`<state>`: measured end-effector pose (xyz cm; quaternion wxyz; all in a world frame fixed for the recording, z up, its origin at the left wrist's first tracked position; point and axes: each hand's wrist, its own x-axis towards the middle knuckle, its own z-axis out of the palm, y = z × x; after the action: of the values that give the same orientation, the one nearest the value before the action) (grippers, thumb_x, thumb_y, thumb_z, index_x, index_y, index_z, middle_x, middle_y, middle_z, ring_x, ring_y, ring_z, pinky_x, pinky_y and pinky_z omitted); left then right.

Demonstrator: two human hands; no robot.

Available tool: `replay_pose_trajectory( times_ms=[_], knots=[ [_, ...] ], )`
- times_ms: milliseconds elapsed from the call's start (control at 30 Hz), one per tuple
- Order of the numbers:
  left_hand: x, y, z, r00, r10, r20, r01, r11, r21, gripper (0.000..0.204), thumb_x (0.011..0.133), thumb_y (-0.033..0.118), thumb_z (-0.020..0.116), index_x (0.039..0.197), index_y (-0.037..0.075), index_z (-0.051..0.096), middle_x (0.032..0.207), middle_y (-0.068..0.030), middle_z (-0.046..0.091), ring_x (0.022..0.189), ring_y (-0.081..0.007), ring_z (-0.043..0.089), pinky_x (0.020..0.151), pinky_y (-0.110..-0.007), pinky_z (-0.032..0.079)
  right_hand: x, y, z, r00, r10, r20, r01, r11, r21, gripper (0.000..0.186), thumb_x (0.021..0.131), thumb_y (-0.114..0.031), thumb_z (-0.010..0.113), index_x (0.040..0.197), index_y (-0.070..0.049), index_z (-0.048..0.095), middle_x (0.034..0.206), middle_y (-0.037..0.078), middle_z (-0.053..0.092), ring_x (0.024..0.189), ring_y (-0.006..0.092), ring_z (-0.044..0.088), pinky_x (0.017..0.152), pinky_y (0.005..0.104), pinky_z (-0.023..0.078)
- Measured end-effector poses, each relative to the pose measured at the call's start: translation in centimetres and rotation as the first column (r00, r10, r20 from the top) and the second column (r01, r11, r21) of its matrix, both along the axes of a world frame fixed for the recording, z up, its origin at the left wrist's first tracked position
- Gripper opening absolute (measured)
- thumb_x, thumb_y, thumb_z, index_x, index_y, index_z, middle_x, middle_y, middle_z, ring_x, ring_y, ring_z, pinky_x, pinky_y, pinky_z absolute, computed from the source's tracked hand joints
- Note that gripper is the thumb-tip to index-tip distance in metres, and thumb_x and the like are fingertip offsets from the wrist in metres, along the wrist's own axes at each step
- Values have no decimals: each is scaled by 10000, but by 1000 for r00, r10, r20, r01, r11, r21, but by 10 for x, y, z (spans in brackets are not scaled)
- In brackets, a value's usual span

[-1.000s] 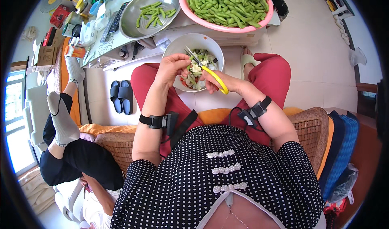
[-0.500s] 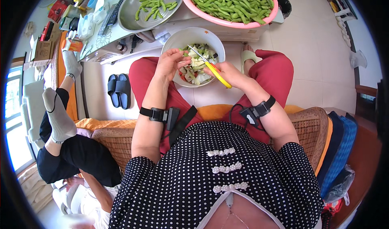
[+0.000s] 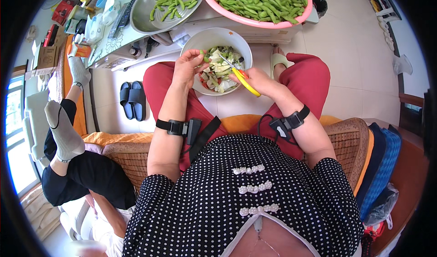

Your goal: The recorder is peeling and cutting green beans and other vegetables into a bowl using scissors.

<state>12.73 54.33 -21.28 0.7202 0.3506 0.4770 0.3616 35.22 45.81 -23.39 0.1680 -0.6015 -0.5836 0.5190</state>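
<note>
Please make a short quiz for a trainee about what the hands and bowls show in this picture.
1. True or false: the right hand holds yellow scissors.
2. What does the left hand pinch? A) a spoon B) a green pod C) a slipper
3. Fill in: the hands work over the ___ bowl.

Key: 1 true. 2 B. 3 white. The pink basin of pods and the steel bowl stand further away on the low table.

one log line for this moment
left hand: holds green pod | right hand: yellow scissors | both above white bowl of scraps
</note>
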Motion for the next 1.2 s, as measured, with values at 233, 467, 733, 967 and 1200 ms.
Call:
replay_pose_trajectory(
  times_ms=[233,467,733,967,1200],
  knots=[
    [-7,2,-13,993,27,-116,-22,999,46,92,863,91,599,953,74,588,1010,-33,629,923,-119,568,862,-284,444,-7,-2,31,996,48,-74,-55,994,-96,526,853,-493,580,618,-23,564,509,-12,429,515,67,413,472,268,366],
    [-3,3,-12,998,-18,-62,21,999,46,103,860,112,610,954,72,597,1033,-28,620,924,-110,549,891,-291,411,4,-1,0,986,40,164,-34,999,-41,550,835,-556,559,589,-65,533,478,-14,409,412,80,449,373,247,374],
    [-3,5,1,997,2,71,-7,998,68,130,878,120,585,987,53,564,1081,-85,600,949,-164,576,889,-352,447,-8,1,37,971,-87,-224,28,966,-255,592,834,-616,495,745,-37,578,534,5,481,418,96,495,388,231,411],
    [-27,70,65,979,204,30,-198,890,411,181,878,122,581,1012,5,549,911,-128,626,685,-196,643,598,-297,530,-10,4,6,956,115,269,-98,992,-76,816,771,-754,385,780,18,648,758,216,626,749,361,623,684,432,477],
    [26,91,87,767,378,-519,227,596,770,220,773,146,677,960,32,661,858,-86,631,648,-158,598,582,-291,472,-10,5,29,974,92,206,-80,995,-64,823,766,-766,364,816,-2,668,774,223,626,779,374,617,730,432,480]
  ],
)
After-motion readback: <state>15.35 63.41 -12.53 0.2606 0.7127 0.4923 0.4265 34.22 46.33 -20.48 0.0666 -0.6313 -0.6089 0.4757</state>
